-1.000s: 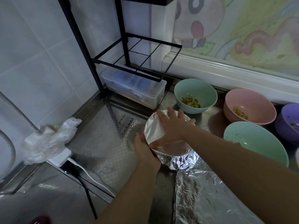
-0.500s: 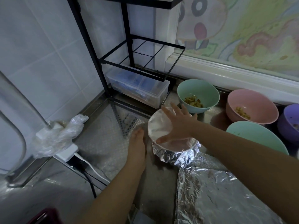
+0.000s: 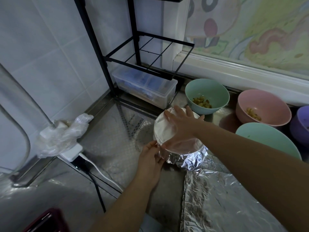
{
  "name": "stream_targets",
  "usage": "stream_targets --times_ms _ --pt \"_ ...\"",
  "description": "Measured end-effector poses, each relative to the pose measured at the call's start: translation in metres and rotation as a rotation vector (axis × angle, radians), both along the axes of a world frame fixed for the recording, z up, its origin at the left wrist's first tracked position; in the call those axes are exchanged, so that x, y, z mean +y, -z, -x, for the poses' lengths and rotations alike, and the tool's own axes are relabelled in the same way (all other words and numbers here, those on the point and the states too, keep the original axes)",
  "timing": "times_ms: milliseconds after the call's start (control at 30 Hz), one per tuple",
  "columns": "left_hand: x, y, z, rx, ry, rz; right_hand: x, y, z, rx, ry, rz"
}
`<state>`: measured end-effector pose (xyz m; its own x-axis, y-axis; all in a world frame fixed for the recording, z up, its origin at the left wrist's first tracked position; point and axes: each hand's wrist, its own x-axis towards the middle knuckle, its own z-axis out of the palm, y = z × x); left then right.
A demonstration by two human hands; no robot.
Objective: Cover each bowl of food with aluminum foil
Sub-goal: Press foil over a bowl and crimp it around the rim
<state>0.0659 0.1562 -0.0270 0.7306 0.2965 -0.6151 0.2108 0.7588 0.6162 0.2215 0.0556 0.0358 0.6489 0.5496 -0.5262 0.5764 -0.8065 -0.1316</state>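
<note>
The round foil-covered bowl [image 3: 178, 144] sat on the steel counter [image 3: 107, 148], just in front of a green bowl holding food scraps [image 3: 207, 96]. The right hand [image 3: 183, 126] lay spread flat on its top; the left hand [image 3: 149, 162] pinched crinkled foil against its near-left side.

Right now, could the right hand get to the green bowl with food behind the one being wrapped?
Probably yes. The right hand lies flat on the foil-covered bowl, and the green bowl sits just beyond its fingertips, uncovered, with nothing between them.
</note>
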Motion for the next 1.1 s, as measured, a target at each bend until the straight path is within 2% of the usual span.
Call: stream_targets --times_ms 167,367,633,833,1000,1100 --pt "0.005 -0.003 0.008 -0.116 0.110 -0.054 0.001 -0.001 0.000 0.011 0.013 -0.007" --pt "0.019 0.002 0.015 -0.166 0.172 -0.034 0.000 -0.003 0.002 0.020 0.020 -0.010" --pt "0.031 0.001 0.009 -0.092 0.348 -0.524 0.001 -0.002 0.000 0.016 0.008 -0.001" --pt "0.045 -0.007 -0.004 -0.082 0.532 -0.649 0.001 -0.001 0.000 0.016 0.007 -0.006" --pt "0.054 -0.012 -0.013 -0.027 0.594 -0.898 0.000 -0.001 0.000 0.012 0.008 -0.008" --pt "0.047 -0.015 -0.010 0.049 0.499 -0.808 0.000 0.000 0.000 0.013 0.008 -0.009"
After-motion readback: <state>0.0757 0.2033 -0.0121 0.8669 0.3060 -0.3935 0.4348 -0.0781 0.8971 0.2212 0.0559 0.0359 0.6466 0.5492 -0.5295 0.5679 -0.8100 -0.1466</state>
